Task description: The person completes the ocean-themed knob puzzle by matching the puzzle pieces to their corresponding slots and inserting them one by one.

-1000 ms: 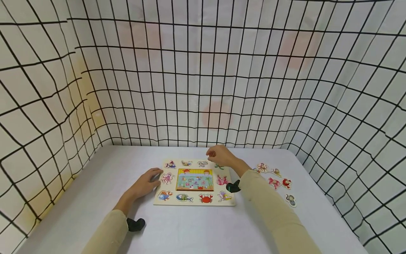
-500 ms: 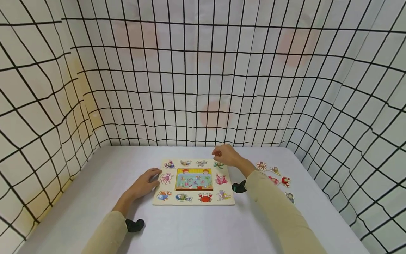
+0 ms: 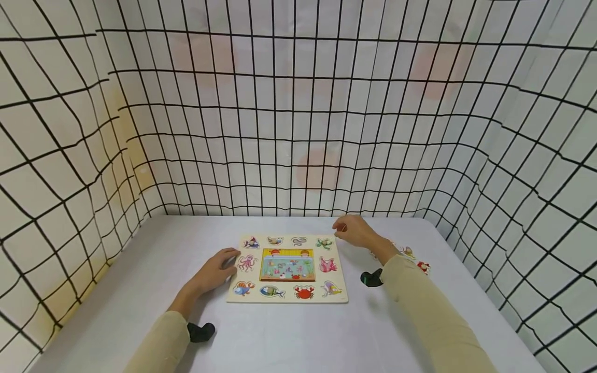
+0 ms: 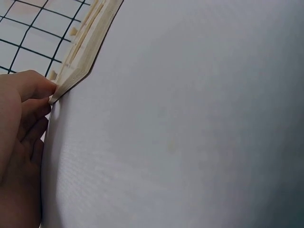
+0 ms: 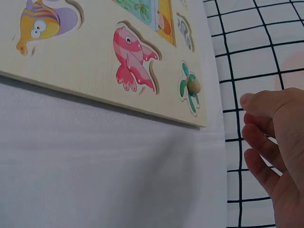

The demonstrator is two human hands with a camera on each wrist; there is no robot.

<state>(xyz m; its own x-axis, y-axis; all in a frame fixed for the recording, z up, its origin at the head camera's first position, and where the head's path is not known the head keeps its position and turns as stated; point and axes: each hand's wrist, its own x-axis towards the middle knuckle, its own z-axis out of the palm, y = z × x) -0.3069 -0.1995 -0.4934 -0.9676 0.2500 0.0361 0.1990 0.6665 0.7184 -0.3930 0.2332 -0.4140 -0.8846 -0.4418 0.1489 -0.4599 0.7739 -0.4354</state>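
Puzzle board [image 3: 289, 296] lies flat on the bench [image 3: 284, 342], mid-width, a bit in from the far edge. Middle of the board: fish-tank picture [image 3: 287, 265] with two cartoon heads at the top. Sea animals run round the border.

Turtle [image 5: 185, 93] sits in the board's far-right corner, wooden knob [image 5: 194, 86] sticking up from it. Toward the near-right corner: pink fish [image 5: 133, 61] on the right side, then yellow-and-purple animal [image 5: 42, 21] at the corner. Near side also has a red crab [image 3: 304, 292] and a green-blue fish [image 3: 270, 291]. Octopus [image 3: 246, 263] on the left side.

Left hand [image 3: 215, 269] at the board's left edge: fingers relaxed, slightly bent, thumb tip touching the edge. Not wrapped round anything.

Right hand [image 3: 356, 231] is in the air just off the board's far-right corner, near the turtle. Fingers loosely curled, thumb a little apart from them, nothing held.

Loose pieces toward the bench's right edge: crab piece [image 3: 423, 267], second piece [image 3: 408, 252] just beyond it. Right sleeve [image 3: 429, 311] and forearm cover part of that group, can't tell the count.

White wall [image 3: 275, 124] with black grid lines stands behind the bench's far edge.
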